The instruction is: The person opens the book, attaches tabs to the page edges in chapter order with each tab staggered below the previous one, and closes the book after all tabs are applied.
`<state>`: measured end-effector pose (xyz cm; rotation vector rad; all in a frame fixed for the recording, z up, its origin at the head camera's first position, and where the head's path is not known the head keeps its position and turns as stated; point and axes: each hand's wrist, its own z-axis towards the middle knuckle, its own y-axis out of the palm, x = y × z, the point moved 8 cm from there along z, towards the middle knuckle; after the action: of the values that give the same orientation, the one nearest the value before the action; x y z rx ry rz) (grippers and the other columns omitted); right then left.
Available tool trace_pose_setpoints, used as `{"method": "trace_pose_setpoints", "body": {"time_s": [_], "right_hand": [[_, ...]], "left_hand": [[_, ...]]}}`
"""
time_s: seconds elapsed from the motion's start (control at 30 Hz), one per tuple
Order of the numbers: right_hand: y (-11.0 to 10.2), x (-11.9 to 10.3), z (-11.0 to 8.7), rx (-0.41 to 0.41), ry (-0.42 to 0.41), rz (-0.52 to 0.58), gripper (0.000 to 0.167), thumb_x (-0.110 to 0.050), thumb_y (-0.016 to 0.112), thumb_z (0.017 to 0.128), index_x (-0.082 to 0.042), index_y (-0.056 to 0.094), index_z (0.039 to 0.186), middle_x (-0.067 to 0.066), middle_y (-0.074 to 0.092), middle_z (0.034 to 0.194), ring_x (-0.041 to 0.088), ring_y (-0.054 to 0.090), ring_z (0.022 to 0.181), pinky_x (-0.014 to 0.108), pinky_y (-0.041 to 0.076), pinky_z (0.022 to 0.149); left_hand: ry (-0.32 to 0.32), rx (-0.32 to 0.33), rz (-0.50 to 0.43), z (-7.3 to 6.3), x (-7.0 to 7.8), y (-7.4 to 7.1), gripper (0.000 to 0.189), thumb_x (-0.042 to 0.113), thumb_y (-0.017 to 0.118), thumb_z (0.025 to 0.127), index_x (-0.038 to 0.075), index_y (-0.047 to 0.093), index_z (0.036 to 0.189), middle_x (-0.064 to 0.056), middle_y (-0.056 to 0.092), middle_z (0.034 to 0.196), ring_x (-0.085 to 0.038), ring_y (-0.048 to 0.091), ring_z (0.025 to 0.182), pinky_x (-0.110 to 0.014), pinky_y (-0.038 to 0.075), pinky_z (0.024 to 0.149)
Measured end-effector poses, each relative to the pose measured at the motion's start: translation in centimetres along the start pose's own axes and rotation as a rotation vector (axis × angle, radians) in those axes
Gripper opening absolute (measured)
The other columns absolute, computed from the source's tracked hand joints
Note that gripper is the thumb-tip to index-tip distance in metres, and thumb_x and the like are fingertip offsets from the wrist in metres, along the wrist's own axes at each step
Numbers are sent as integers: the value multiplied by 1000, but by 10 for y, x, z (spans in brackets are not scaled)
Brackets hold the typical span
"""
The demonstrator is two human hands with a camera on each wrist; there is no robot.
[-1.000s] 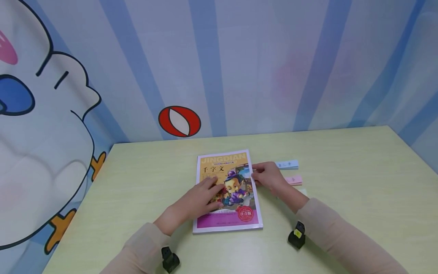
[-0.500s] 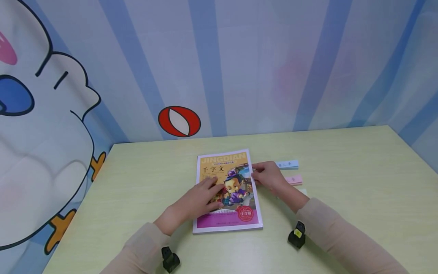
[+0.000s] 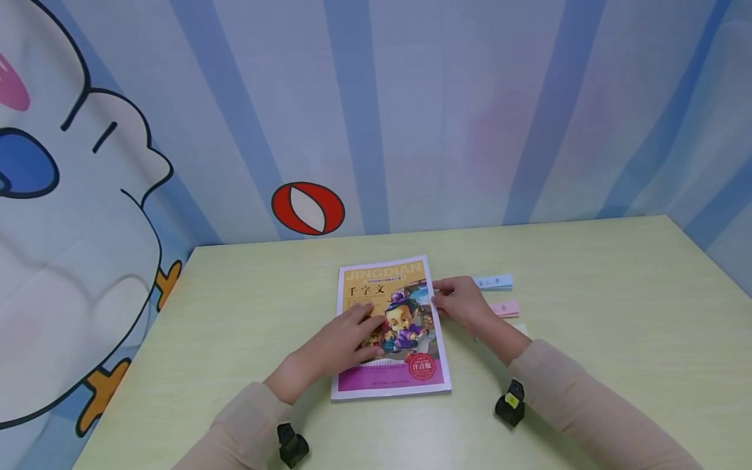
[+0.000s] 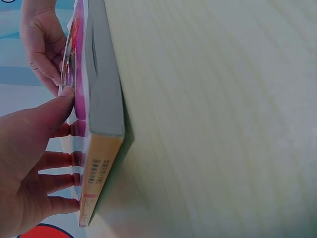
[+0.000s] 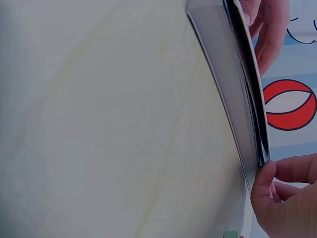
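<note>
A paperback book (image 3: 390, 378) lies face up on the table, with a yellow and magenta cover and a cartoon figure. My left hand (image 3: 337, 343) rests on the left part of that cover, its fingers spread. At the right edge, my right hand (image 3: 467, 307) pinches the cover between thumb and index finger. The right wrist view shows a narrow dark gap under the cover, above the page block (image 5: 223, 64), near the pinching fingers (image 5: 265, 181). In the left wrist view the spine (image 4: 101, 161) faces the camera, and the left fingers lie across the cover.
Right of the book lie a blue paper strip (image 3: 496, 282) and a pink one (image 3: 508, 308), both with printed characters. A pale strip (image 3: 521, 328) is mostly hidden by the right forearm. Behind the light wooden table (image 3: 617, 294) stands a striped blue wall (image 3: 440, 130).
</note>
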<state>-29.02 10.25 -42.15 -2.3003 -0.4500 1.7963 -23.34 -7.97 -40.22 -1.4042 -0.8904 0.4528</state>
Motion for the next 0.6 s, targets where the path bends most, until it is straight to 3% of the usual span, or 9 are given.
{"method": "trace_pose_setpoints", "body": {"time_s": [0.37, 0.6], "right_hand": [[-2, 2, 0, -9, 38, 21, 37, -6, 56, 92, 0, 53, 128, 14, 55, 100, 19, 56, 82, 25, 51, 69], [-2, 5, 1, -69, 119, 185, 38, -8, 55, 92, 1, 50, 128, 13, 59, 100, 14, 57, 75, 22, 50, 64]], "left_hand": [[18, 24, -8, -2, 2, 0, 57, 40, 56, 91, 9, 45, 138, -19, 34, 144, -34, 34, 132, -46, 34, 103], [18, 37, -14, -2, 2, 2, 58, 39, 56, 92, 8, 43, 139, -20, 32, 145, -36, 32, 132, -49, 32, 104]]}}
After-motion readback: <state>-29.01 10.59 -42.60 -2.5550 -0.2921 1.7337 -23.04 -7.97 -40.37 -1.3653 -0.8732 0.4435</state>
